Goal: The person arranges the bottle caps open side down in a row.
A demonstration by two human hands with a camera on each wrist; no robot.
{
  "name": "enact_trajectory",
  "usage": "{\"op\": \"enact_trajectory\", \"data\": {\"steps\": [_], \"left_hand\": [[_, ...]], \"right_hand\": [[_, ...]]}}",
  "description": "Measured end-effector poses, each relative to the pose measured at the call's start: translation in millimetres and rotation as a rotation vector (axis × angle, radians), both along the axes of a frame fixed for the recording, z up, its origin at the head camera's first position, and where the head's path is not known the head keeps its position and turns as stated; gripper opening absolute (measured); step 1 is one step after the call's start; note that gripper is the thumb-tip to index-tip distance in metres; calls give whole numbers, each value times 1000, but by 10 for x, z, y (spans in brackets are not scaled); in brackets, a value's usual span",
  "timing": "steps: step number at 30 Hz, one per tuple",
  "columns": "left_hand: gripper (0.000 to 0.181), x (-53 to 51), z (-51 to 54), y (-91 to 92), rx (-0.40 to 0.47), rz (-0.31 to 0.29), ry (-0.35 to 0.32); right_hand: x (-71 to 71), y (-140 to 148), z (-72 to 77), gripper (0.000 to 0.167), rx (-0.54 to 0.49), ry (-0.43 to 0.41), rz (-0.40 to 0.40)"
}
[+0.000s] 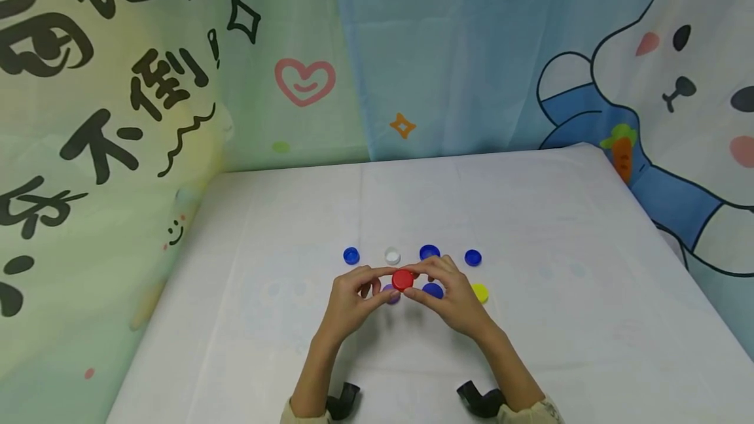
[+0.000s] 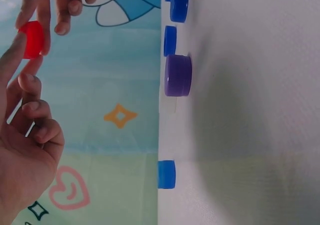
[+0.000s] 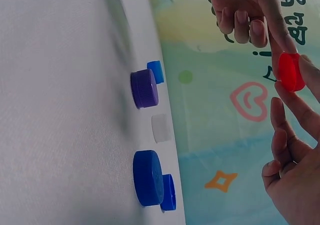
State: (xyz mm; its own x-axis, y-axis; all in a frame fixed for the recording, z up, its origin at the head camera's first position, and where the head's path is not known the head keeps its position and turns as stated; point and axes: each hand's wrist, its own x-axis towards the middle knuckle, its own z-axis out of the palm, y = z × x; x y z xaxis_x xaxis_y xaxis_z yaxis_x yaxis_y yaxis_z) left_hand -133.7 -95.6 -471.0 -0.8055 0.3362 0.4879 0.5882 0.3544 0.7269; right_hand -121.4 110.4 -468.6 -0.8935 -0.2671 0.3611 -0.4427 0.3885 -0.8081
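Note:
A red cap (image 1: 403,279) is held up above the table between both hands, its round face toward the head camera. The left hand (image 1: 351,303) pinches its left side with thumb and index finger; the right hand (image 1: 456,300) pinches its right side the same way. In the left wrist view the red cap (image 2: 33,39) sits between the fingertips of both hands, well off the surface. The right wrist view also has the red cap (image 3: 291,72) between the fingers. Behind the hands lie a purple cap (image 1: 391,294) and a blue cap (image 1: 432,290), both partly hidden.
On the white table (image 1: 283,345) a far row has a light blue cap (image 1: 351,255), a white cap (image 1: 392,256) and two blue caps (image 1: 429,252). A yellow cap (image 1: 480,292) lies right of the hands. A printed curtain (image 1: 448,51) hangs behind the table.

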Motion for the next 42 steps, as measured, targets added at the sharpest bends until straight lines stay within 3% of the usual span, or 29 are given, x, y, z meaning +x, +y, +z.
{"op": "enact_trajectory", "data": {"steps": [11,16,18,24,31,38,42], "left_hand": [[29,-3,11,-79,30,41,21],[27,57,235,-144,58,82,38],[27,48,257,-202,52,96,44],[30,-87,57,-469,-58,133,16],[27,-86,26,-615,-259,197,-68],[24,-113,-137,-662,-416,247,-243],[25,-125,-209,-670,-466,253,-300]], "right_hand": [[-70,-123,-9,35,-12,55,-10],[-131,-287,-9,35,-41,112,-41],[-154,-363,-14,34,-44,137,-58],[-212,-574,-71,31,36,194,-87],[-260,-733,-241,30,189,198,-90],[-298,-836,-397,32,373,171,-99],[-310,-889,-452,32,470,138,-90]]}}
